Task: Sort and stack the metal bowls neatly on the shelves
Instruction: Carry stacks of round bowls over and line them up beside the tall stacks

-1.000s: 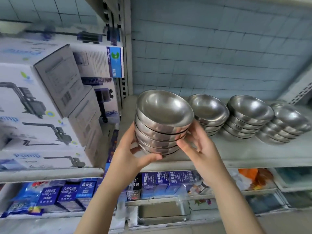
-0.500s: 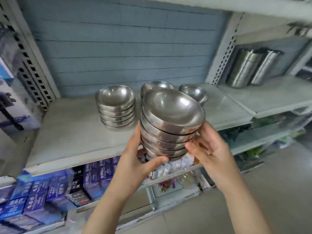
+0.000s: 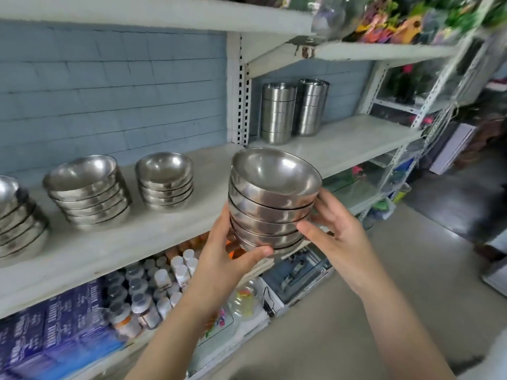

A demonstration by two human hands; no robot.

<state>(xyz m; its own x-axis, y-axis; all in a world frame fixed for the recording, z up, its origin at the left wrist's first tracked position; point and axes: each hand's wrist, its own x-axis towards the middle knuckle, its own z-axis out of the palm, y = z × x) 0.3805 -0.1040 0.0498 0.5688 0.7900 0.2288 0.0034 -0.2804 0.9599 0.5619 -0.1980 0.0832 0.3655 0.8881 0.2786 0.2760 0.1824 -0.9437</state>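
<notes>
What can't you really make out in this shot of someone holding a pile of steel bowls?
Head view, the only one:
- Held bowl stack: its bottom and far side are covered by the left hand and right hand.
- Leftmost bowl stack: cut off by the left edge.
- Blue boxes, lower left: print too blurred to read.
- Colourful items, top right: smeared by blur.

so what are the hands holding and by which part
A stack of shiny round metal bowls, clasped at its lower sides between the left hand and right hand.
</notes>
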